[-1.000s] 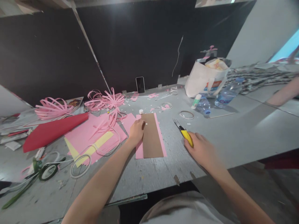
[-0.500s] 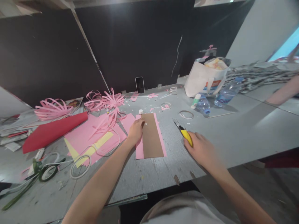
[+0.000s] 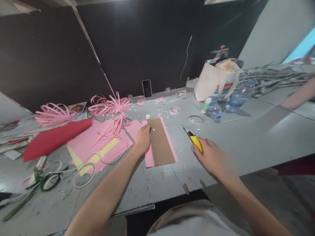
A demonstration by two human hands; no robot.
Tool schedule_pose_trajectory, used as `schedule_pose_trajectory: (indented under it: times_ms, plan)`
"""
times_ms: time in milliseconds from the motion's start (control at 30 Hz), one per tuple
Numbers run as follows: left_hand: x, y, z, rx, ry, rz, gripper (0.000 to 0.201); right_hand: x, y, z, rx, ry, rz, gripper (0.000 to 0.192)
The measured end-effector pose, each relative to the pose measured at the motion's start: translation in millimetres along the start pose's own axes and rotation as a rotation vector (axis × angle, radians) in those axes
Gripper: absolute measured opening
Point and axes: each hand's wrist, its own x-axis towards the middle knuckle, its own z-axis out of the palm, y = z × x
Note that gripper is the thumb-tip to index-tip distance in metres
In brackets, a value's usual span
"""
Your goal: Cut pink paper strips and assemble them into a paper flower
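Observation:
A brown cardboard strip lies on top of a pink paper sheet, whose edges show on both sides. My left hand has its curled fingers at the strip's upper left edge, gripping it. In my right hand is a yellow utility knife, its tip pointing away from me, apart from the cardboard. A small white cap stands just beyond the strip. More pink paper is spread left of my left hand.
Left are pink paper-strip loops, a red sheet, green-handled scissors and a white cable. A phone leans on the back panel. A bag, bottles and a glue stick stand right. Another person's arm is far right.
The cardboard and the pink sheet under it have turned slightly, their near ends swinging right. My left hand stays at the upper left edge. My right hand with the utility knife has barely moved.

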Motion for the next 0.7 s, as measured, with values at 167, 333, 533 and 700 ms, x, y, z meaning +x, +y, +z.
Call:
schedule_pose_trajectory:
  times_ms: [167,333,533,700]
  plan:
    - [-0.2,0.0,0.0,0.006,0.001,-0.005,0.04,-0.2,0.4,0.3,-0.008,-0.002,0.005,0.035]
    - [0.0,0.4,0.0,0.014,-0.008,-0.022,0.038,-0.1,0.4,1.0,-0.007,0.014,-0.002,0.035]
    - [-0.1,1.8,-0.9,0.005,-0.006,-0.026,0.036,-0.2,0.1,0.1,-0.01,0.009,0.0,0.035]
    - [-0.9,5.0,-2.2,-0.01,0.004,-0.03,0.034,-0.2,-0.1,0.2,-0.008,0.008,0.0,0.036]
